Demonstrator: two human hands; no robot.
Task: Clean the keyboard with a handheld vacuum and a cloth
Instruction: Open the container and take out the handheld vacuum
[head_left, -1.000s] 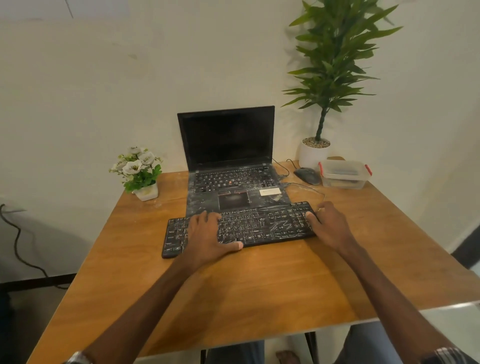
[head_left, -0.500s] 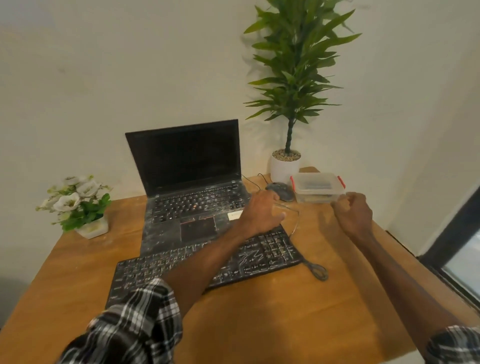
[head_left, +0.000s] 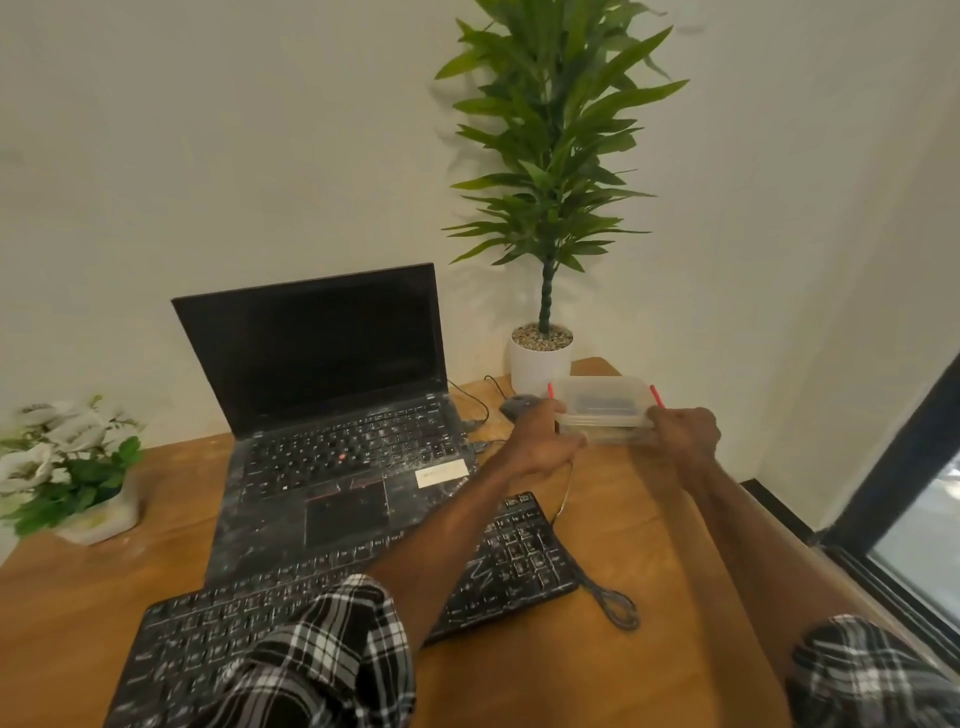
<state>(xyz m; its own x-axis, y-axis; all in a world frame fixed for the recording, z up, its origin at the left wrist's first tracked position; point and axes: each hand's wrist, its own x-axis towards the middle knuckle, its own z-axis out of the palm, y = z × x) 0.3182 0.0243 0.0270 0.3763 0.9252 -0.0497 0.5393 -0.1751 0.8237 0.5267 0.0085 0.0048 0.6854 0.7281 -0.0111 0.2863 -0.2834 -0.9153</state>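
Left hand (head_left: 543, 441), right hand (head_left: 685, 428): fingers curled round container (head_left: 602, 395) ends. Judged light, rigid, smooth plastic. Dark contents (head_left: 597, 403) possibly loose. Hold end walls, level.

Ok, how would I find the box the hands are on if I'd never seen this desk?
Find the tall plant in the white pot at the far corner of the table. Just in front of the pot is the box, held between the left hand and right hand. It is the only see-through thing, with red clips, unlike the dark mouse beside it.
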